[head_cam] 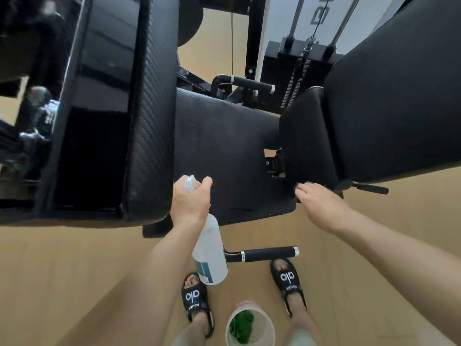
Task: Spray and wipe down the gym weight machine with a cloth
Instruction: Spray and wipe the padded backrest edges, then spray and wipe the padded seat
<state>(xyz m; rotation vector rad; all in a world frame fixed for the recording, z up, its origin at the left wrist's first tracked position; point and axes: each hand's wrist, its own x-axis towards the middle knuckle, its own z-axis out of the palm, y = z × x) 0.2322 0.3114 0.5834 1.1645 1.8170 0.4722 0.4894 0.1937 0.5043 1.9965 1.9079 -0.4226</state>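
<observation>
Ahead of both hands: black padded seat [224,146] of the weight machine. Left hand [190,201] grips a white spray bottle [209,248] by its neck, nozzle toward the seat. Right hand [319,206], fingers extended, touches a dark knob [303,187] at the seat's edge. Below the hands, on the floor: bucket [250,325] holding green cloth [240,325].

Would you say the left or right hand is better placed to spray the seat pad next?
Left, probably. The left hand already grips the spray bottle with its nozzle over the seat pad; the right hand holds no bottle and lies by a knob.
</observation>
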